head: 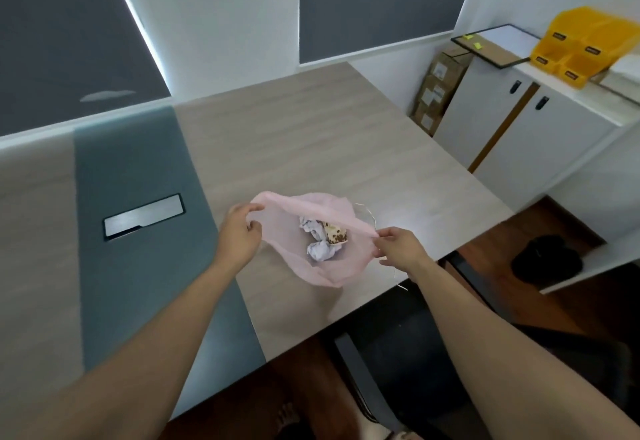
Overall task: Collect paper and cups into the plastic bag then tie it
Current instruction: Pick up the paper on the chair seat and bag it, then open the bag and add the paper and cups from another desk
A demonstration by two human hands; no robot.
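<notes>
pink plastic bag sits open on the table near its front edge | left hand pinches the left rim, fingers curled | right hand pinches the right rim | crumpled paper and a spotted cup lie inside

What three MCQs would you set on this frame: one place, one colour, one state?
1. Relative to the plastic bag, the crumpled paper lies: A beside it; B inside it; C under it.
2. The bag's colour? A pink; B black; C green.
3. The bag's mouth is: A tied; B held open by the left hand and right hand; C taped.
Key: B, paper sits within the bag beside the cup; A, its film is pale pink; B, each hand pinches the rim, spread apart.
</notes>
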